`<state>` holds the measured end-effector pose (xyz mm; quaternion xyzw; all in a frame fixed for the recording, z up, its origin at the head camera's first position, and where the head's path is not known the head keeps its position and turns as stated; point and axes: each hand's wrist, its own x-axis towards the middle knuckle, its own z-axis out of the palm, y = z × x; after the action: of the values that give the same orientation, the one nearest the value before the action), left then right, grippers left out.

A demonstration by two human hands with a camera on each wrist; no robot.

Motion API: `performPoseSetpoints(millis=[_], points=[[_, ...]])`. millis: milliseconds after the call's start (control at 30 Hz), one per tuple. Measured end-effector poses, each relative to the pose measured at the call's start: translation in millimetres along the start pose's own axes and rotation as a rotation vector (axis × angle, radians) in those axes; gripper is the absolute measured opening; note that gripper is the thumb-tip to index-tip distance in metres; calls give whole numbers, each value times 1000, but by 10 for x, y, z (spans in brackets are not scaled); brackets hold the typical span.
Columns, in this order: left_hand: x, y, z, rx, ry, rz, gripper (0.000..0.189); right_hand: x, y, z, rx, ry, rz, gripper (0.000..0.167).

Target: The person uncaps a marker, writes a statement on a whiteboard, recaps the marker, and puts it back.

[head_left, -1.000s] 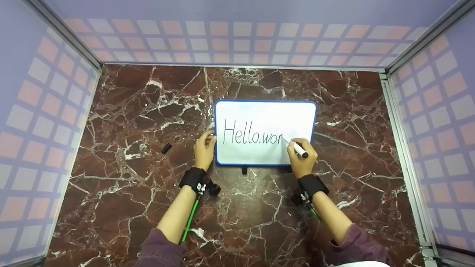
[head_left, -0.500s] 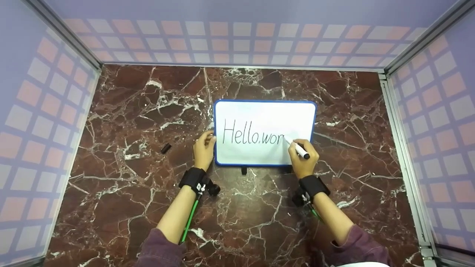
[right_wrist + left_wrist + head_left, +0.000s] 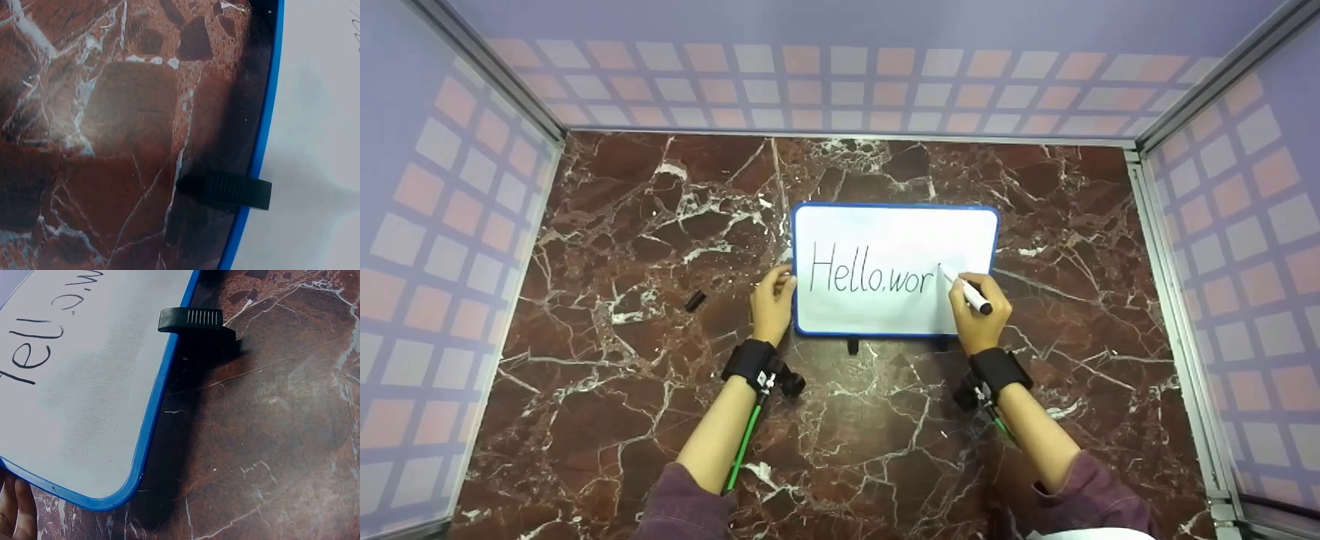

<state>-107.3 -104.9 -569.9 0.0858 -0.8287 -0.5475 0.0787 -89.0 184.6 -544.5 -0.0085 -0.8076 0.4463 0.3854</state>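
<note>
A blue-framed whiteboard point(image 3: 885, 232) carries black handwriting, "Hello.wor", with a short dark mark just starting to its right. At the board's left edge, my left hand point(image 3: 772, 306) grips the frame; in the left wrist view its fingers point(image 3: 21, 509) pass beneath the rim. Over the board's lower right part, my right hand point(image 3: 982, 311) pinches a white marker point(image 3: 973, 297) with a black end. The marker's tip points up and left at the board, by the dark mark. Neither my right hand nor the marker shows in the right wrist view.
A black marker cap point(image 3: 696, 301) lies on the dark red marbled table point(image 3: 660, 412), left of my left hand. Black clips point(image 3: 191, 320) stick out from the board's near edge; one clip point(image 3: 236, 190) shows in the right wrist view. Tiled walls point(image 3: 847, 82) enclose the table.
My right hand has shifted a little right and up with the marker, uncovering the "r" and leaving a gap after it. My left hand and the board stay nearly still.
</note>
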Motion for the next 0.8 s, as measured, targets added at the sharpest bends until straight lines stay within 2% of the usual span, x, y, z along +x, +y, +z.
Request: performPoseSetpoints(millis=[367,800], points=[[-5,3,-10,16,-8,-11,27,-53,40,-7,-21,-15,0,6],[-14,22,-20,18,-12,-10,27,-225,54,-62,-14,-56,15,5]])
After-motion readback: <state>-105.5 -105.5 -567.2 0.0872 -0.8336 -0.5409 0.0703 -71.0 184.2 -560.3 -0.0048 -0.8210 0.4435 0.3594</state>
